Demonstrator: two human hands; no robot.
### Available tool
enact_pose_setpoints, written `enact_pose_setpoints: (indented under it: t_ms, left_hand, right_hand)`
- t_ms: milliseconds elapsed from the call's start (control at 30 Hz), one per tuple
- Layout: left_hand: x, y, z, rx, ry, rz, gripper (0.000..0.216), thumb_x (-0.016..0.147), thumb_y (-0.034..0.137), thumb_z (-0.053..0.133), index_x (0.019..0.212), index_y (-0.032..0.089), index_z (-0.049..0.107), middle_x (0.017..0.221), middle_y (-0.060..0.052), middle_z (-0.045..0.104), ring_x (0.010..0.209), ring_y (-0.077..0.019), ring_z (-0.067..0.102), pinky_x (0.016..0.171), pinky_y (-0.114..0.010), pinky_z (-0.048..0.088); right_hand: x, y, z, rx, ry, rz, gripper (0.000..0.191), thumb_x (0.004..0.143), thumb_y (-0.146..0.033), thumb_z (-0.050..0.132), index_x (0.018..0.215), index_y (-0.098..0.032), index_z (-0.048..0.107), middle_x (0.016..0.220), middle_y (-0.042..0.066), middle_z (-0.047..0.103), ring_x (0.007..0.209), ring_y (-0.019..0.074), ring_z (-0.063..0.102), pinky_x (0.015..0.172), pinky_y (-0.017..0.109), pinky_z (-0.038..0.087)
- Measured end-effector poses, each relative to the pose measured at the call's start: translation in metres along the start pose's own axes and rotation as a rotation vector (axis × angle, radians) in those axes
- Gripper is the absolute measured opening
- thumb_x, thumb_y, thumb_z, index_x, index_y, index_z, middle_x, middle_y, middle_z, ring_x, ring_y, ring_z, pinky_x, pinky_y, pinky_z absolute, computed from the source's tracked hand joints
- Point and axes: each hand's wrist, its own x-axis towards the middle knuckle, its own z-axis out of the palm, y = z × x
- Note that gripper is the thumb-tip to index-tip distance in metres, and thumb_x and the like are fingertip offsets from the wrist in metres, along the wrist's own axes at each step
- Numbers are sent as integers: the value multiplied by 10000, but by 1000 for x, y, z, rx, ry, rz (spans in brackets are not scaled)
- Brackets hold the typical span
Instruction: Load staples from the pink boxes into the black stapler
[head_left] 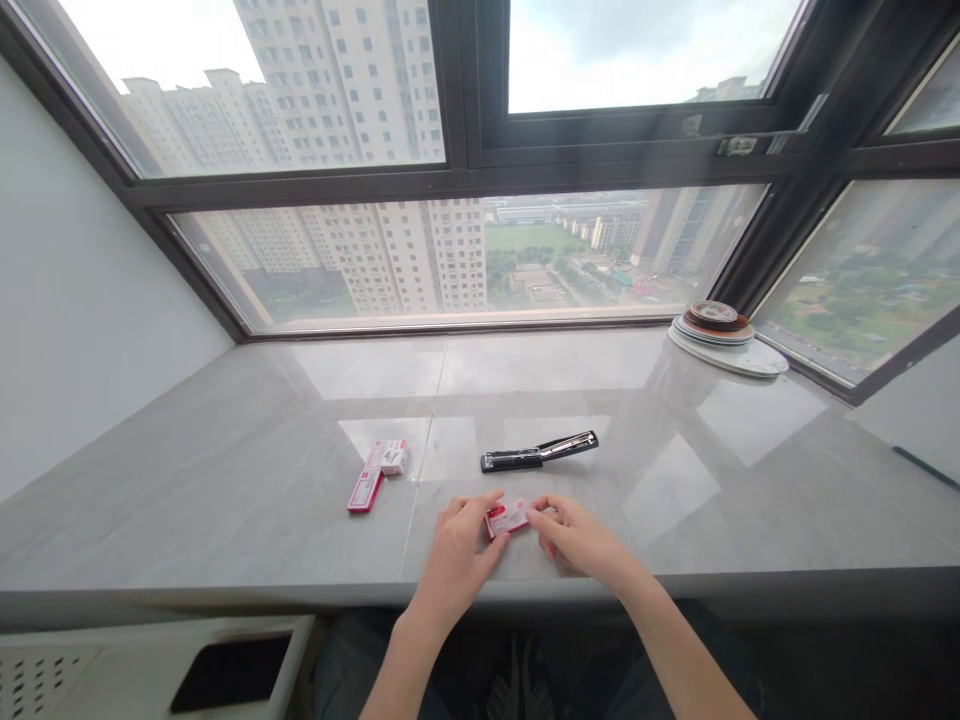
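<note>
Between my two hands, close to the front edge of the sill, is a small red and white staple box. My left hand grips it from the left, thumb and fingers at its near and far sides. The fingertips of my right hand pinch its right end. Just beyond lies a black stapler, spread open with its metal magazine showing. To the left, a white and red box touches a longer red and white box; both lie flat.
A stack of plates stands in the far right corner by the window. Below the sill at left is a pale slatted surface with a black phone-like rectangle. The glossy grey sill ends at a front edge before my legs.
</note>
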Motion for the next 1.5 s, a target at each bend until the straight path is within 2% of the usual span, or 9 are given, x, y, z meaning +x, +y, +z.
enact_pose_setpoints:
  t_ms: [133,267,367,467,733,933,1133,1267,1500]
  left_hand:
    - [20,4,15,-72,-40,46,568,850,233,753,1382,334,583,1191,-27,700,1110,-247,615,1020,-435,491]
    - [21,1,17,-71,-24,64,442,900,224,694,1325,312,611,1230,-27,687,1142,-248,597,1017,-428,485]
    - [17,1,16,-52,-12,72,508,913,221,673,1401,308,561,1221,-39,684,1137,-255,593,1022,-435,477]
    - [16,2,16,-57,-16,73,545,912,230,674,1433,306,536,1222,-45,683,1126,-259,593,1022,-439,477]
    - [15,3,12,-89,-29,58,533,897,212,674,1407,319,557,1222,-30,682,1147,-254,580,1024,-429,480]
    - [16,3,12,-96,-22,52,538,899,220,675,1414,321,554,1214,-27,685,1140,-241,594,1028,-416,483]
    - [17,4,12,-77,60,12,466,911,338,687,1365,296,591,1239,-59,661,1174,-259,595,1046,-423,455]
    - [21,9,21,-72,45,-92,274,1006,371,537,1232,284,663,943,-21,722,921,-224,657,918,-399,464]
    - [25,15,26,-166,2,-92,258,995,329,524,1202,273,668,926,-13,760,853,-201,682,887,-367,472]
  right_hand:
    - [8,2,-20,-45,94,15,401,948,-569,563,908,-173,611,554,-53,504,474,82,350,461,214,223]
    - [4,11,-47,-168,166,61,389,940,-551,565,855,-174,615,557,-43,506,483,94,358,475,231,217]
    - [-2,7,-56,-313,282,32,349,913,-539,598,869,-195,627,564,-41,526,500,118,415,497,238,259]
    - [-4,-9,-49,-490,353,-131,254,903,-472,619,924,-226,679,590,-32,566,556,150,503,544,252,309]
    - [24,-51,-11,-1031,179,-389,122,798,-190,686,738,-255,770,734,50,722,719,211,619,624,292,280]
    - [11,-38,-37,-697,106,-460,146,928,-286,583,893,-253,721,777,-11,699,701,160,576,647,264,363]
    - [-13,6,-59,-445,364,-363,298,926,-459,622,1101,-250,740,848,9,646,683,165,535,667,293,437]
    - [-15,9,-50,-444,309,-353,373,861,-504,712,1158,-283,756,867,14,619,698,172,552,679,301,466]
    - [-11,0,-22,-475,272,-390,282,919,-470,667,1137,-336,786,869,12,604,712,166,601,728,302,502]
